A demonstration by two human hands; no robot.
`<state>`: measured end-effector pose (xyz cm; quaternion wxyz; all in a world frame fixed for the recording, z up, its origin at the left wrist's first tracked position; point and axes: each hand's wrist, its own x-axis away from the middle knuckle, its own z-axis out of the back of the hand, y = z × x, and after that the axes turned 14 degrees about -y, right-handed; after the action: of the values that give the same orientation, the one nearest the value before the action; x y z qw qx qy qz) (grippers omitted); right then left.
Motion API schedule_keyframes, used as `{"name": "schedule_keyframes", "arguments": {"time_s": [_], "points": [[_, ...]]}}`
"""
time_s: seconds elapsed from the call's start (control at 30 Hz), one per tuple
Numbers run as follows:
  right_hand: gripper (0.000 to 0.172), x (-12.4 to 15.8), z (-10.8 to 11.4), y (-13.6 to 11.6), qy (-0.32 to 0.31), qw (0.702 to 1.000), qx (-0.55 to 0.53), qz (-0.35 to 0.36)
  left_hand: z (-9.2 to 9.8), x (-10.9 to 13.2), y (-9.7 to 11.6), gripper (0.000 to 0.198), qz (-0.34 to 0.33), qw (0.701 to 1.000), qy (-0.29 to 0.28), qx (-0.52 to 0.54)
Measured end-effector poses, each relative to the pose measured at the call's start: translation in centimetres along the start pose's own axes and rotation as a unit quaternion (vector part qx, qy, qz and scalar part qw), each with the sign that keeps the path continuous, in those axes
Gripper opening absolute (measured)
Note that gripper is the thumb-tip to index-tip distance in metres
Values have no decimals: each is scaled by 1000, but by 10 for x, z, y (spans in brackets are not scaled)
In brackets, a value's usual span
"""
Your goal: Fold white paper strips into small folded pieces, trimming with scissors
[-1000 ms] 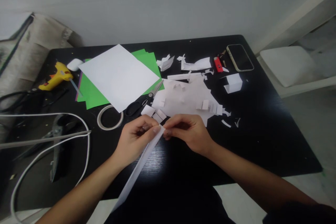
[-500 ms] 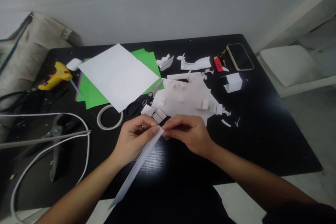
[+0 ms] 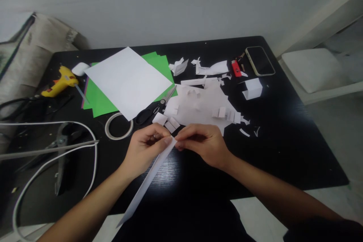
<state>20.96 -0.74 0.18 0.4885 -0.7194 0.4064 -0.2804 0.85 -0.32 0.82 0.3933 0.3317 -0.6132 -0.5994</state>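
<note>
A long white paper strip (image 3: 146, 183) slants from my fingertips down toward my lap, over the table's near edge. My left hand (image 3: 147, 145) pinches it near its upper end, thumb on top. My right hand (image 3: 205, 145) pinches the very tip of that same end, and the fingertips of both hands almost meet. Just beyond my hands are small folded paper pieces (image 3: 171, 124) and a larger white paper (image 3: 195, 107) with scraps on it. Black-handled scissors (image 3: 162, 102) lie to the left of that paper.
White and green sheets (image 3: 127, 83) lie at the back left, near a yellow glue gun (image 3: 61, 83). A tape roll (image 3: 107, 128), white cable (image 3: 95, 159) and pliers (image 3: 61, 159) are at left. At right are a folded paper piece (image 3: 253, 89), red lighter (image 3: 235, 68) and phone (image 3: 260, 61).
</note>
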Motion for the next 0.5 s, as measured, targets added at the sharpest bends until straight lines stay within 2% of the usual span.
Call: {"name": "schedule_keyframes", "arguments": {"time_s": [0.17,0.5], "points": [[18,0,1,1,-3,1000,6,-1,0,0,1,12,-4,1000,2,-8],[14,0,-1,2,6,1000,-3,10,0,-2,-2,12,0,1000,-7,10]]}}
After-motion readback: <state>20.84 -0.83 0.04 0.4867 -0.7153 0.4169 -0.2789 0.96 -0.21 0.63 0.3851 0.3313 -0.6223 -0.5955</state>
